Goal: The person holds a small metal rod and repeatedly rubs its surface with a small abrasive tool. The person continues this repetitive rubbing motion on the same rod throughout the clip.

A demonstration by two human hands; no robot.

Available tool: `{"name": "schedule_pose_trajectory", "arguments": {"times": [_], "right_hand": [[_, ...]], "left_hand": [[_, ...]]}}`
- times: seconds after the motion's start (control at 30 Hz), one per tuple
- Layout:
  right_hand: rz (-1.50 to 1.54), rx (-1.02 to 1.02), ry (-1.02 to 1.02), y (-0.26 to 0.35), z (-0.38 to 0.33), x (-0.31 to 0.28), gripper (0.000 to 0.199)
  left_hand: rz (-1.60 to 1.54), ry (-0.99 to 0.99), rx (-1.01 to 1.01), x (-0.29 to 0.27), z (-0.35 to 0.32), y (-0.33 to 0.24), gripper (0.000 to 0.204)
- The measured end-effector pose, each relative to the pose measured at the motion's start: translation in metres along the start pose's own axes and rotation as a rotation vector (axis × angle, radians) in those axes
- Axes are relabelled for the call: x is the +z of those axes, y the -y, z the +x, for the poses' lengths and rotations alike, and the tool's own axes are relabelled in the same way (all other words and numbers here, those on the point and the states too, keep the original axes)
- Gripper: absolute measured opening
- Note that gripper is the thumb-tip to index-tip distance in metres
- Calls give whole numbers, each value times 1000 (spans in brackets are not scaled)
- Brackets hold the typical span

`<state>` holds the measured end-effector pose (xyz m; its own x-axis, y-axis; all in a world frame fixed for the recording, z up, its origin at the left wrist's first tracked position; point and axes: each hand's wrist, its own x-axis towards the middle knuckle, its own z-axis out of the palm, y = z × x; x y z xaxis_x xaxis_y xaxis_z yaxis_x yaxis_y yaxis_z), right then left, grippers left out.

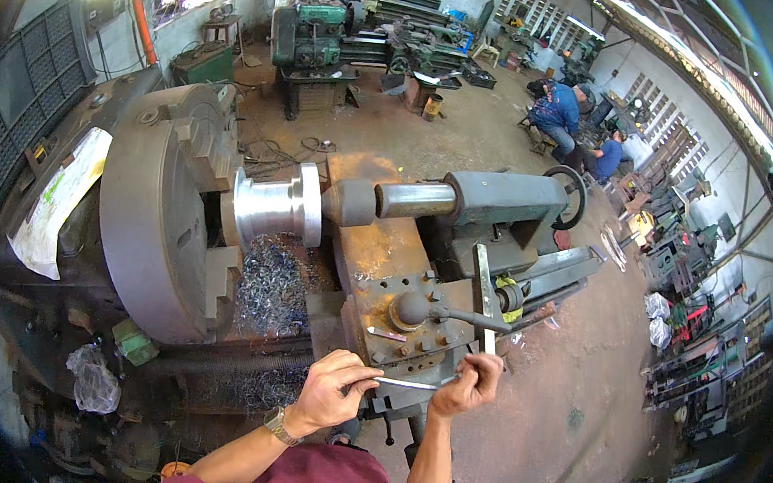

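Note:
My left hand, with a watch on its wrist, pinches one end of a thin, pale metal strip. The other end sits in the closed fingers of my right hand. Both hands are just in front of the lathe's tool post, whose handle points right. A flat metal bar slants down close to my right hand. Further left, a shiny flanged metal workpiece is held between the large chuck and the tailstock centre.
Curly metal chips lie heaped below the workpiece. The tailstock with its handwheel stands at right. A paper sheet covers part of the headstock. Two people sit low at the far right, and a green machine stands behind.

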<state>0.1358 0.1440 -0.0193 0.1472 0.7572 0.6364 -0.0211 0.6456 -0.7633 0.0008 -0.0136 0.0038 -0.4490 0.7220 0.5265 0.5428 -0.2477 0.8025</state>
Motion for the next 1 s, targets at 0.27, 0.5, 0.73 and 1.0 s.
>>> {"name": "schedule_pose_trajectory", "arguments": {"times": [0.27, 0.5, 0.73, 1.0], "right_hand": [[9, 0, 330, -12, 21, 6, 15], [52, 367, 468, 1, 12, -19, 15], [168, 437, -198, -10, 19, 18, 19], [247, 371, -260, -20, 20, 28, 19]], "left_hand": [[57, -47, -80, 6, -3, -12, 15], [53, 39, -131, 3, -1, -11, 12], [29, -39, -189, 8, -3, -13, 10], [49, -59, -254, 11, -1, -12, 10]]}}
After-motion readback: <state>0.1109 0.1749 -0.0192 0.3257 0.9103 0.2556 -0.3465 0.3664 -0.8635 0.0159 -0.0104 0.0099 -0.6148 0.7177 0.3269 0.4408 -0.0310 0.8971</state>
